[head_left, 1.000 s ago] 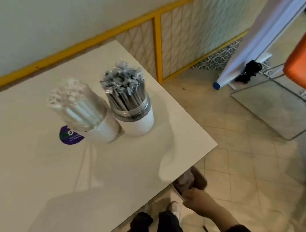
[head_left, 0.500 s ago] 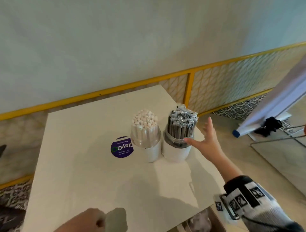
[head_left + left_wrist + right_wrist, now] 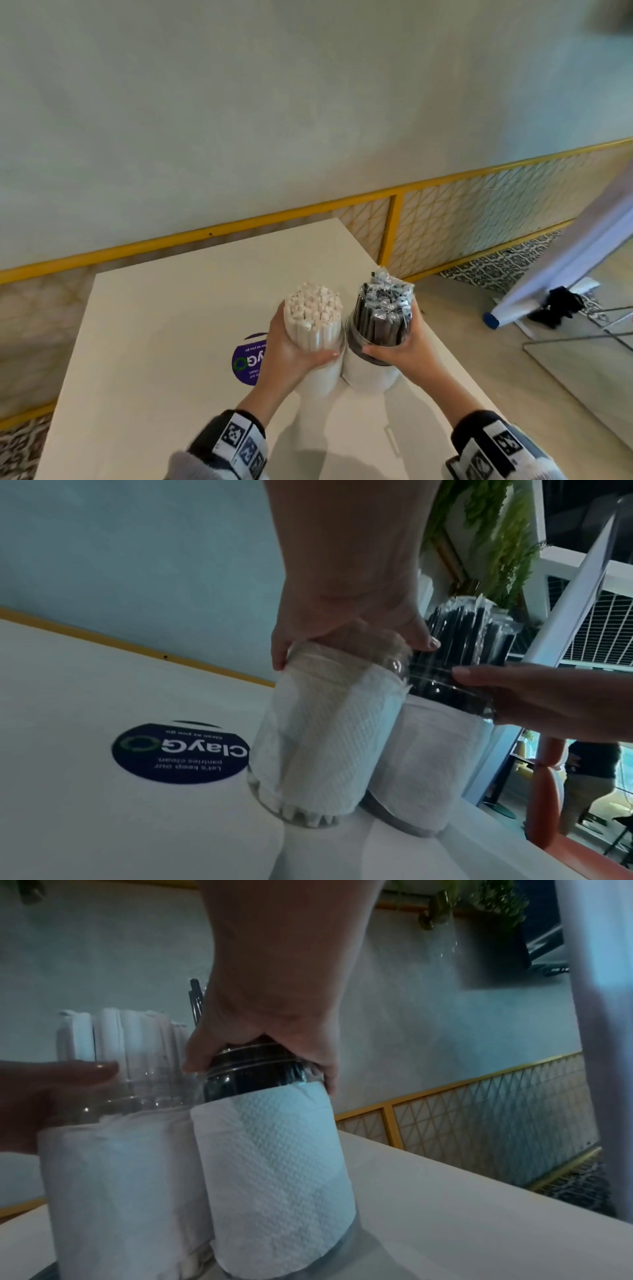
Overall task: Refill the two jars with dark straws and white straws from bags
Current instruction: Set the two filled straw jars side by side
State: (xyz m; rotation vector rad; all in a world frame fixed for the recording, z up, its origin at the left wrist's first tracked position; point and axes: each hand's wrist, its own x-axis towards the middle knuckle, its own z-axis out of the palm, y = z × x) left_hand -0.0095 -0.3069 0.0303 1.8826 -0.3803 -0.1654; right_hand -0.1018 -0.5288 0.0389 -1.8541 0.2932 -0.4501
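Note:
Two glass jars wrapped in white paper towel stand side by side on the white table. The left jar is packed with white straws. The right jar is packed with dark wrapped straws. My left hand grips the white-straw jar round its neck. My right hand grips the dark-straw jar round its neck. In the left wrist view the left jar leans, with one edge of its base off the table.
A round purple sticker lies on the table just left of the jars. The table's right edge is close to the right jar. A wall with a yellow rail runs behind. A white stand leans on the floor at right.
Both hands have come onto the jars and closed round their necks. Earlier the right hand hovered open beside the dark-straw jar and the left hand was low at the table's near edge.

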